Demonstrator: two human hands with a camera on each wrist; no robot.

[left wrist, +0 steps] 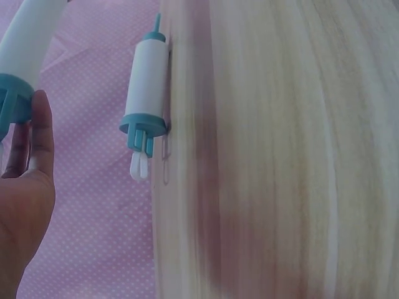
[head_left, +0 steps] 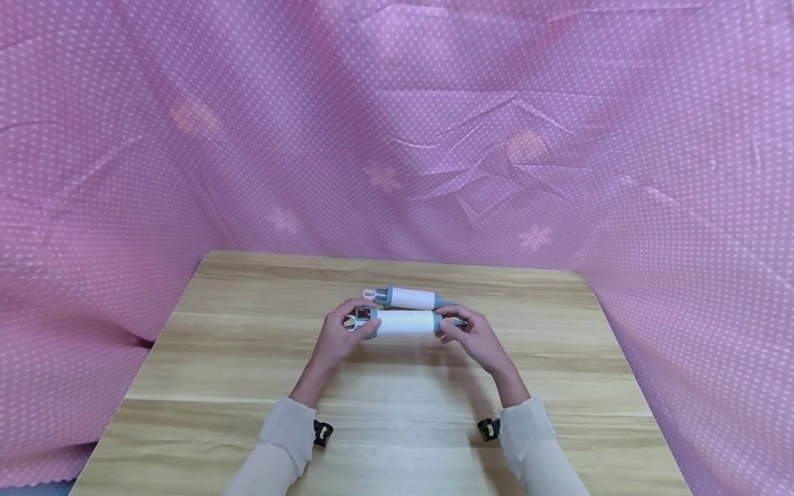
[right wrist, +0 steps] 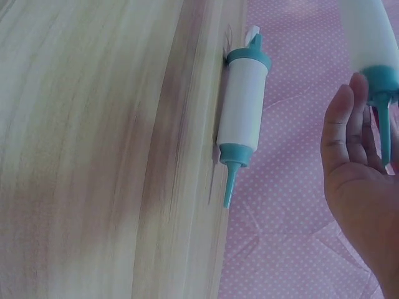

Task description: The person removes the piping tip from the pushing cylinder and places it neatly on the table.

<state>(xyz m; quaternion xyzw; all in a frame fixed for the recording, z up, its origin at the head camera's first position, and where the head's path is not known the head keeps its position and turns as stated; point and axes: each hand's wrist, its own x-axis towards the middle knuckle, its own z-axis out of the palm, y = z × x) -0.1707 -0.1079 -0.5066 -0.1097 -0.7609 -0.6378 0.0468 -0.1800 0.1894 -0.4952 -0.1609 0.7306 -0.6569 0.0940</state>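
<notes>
A white-barrelled syringe with teal ends (head_left: 406,322) is held level between both hands, raised off the table. My left hand (head_left: 335,337) grips its teal collar at the plunger end, where white loops stick out. At the other end, my right hand (head_left: 477,341) pinches the teal nozzle cap (right wrist: 381,79), and the slim nozzle points to the right. Just beyond lies a second syringe of the same kind (head_left: 412,298) on the table, its nozzle also to the right. In the left wrist view, this second syringe (left wrist: 147,78) shows its white loops and teal collar fully.
Beneath everything is a wood-grain table (head_left: 397,420) with rounded far corners. Pink polka-dot cloth (head_left: 397,138) hangs behind and along both sides. Each wrist carries a small black device (head_left: 322,433) near a rolled pale sleeve (head_left: 288,430).
</notes>
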